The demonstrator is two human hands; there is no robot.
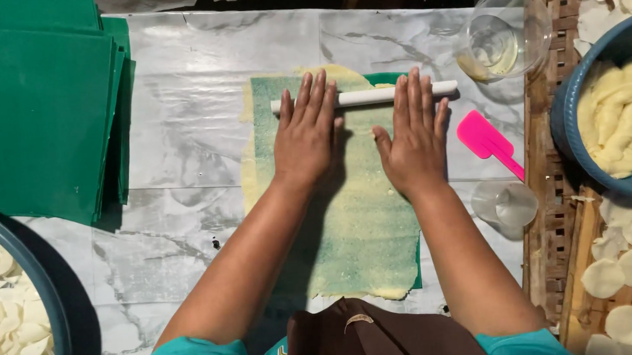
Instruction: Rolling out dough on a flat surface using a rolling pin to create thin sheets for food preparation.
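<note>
Left hand (305, 131) and right hand (414, 133) lie flat and open, fingers spread, on a white rolling pin (364, 96).

Both forearms stretch straight toward the far edge of the marble-patterned counter (184, 134), palms down, fingertips over the pin, gripping nothing. The pin lies crosswise at the far end of a thin yellow dough sheet (361, 218) spread on a green mat at the counter's middle. A pink spatula (489, 143) lies just right of it; stacked green sheets (38, 105) fill the far left corner.

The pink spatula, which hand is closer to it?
Right. The right hand lies flat on the white rolling pin, just beside the pink spatula; the left hand is farther off, on the pin's other end.
</note>
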